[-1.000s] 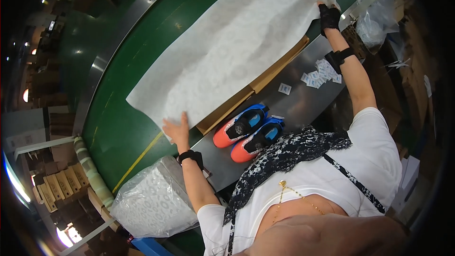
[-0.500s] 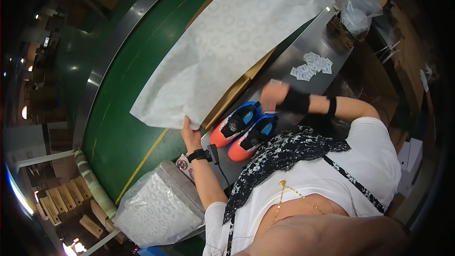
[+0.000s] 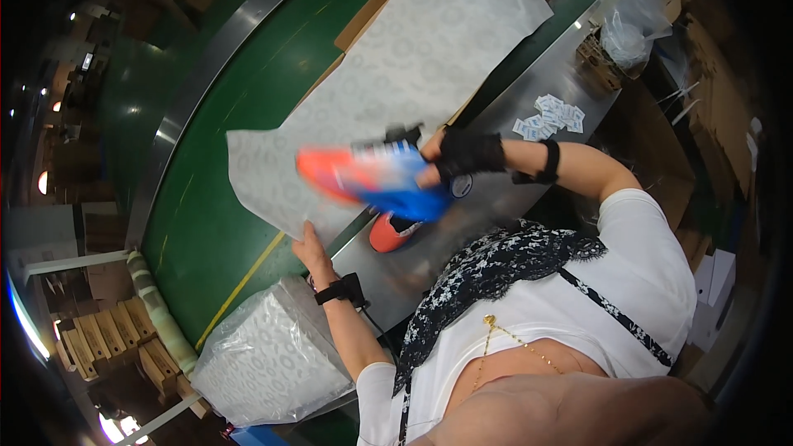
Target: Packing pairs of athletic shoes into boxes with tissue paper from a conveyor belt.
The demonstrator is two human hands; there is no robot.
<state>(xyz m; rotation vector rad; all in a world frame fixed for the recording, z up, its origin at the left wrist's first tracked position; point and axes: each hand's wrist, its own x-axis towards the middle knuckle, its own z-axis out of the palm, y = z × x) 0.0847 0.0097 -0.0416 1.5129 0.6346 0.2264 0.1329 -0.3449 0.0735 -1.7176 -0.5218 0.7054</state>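
My right hand [image 3: 433, 158] grips the heel end of an orange and blue sports shoe [image 3: 372, 180], blurred by motion above the paper. Its mate, a second shoe [image 3: 391, 234], lies mostly hidden below it on the metal ledge [image 3: 475, 198]. My left hand [image 3: 312, 249] pinches the near corner of a large sheet of white patterned tissue paper [image 3: 413, 58]. The sheet drapes over an open brown cardboard box [image 3: 372, 12], whose inside is covered.
Small white sachets [image 3: 548, 118] lie in a pile on the ledge at right. A plastic-wrapped stack of patterned paper [image 3: 268, 355] sits at the lower left. The green conveyor belt [image 3: 198, 215] runs beyond the ledge. Brown boxes [image 3: 103, 339] stand at far left.
My right hand has taken hold of one shoe and lifted it leftward over the paper. The sheet's near end has shifted, and my left hand has moved slightly left and down with it.
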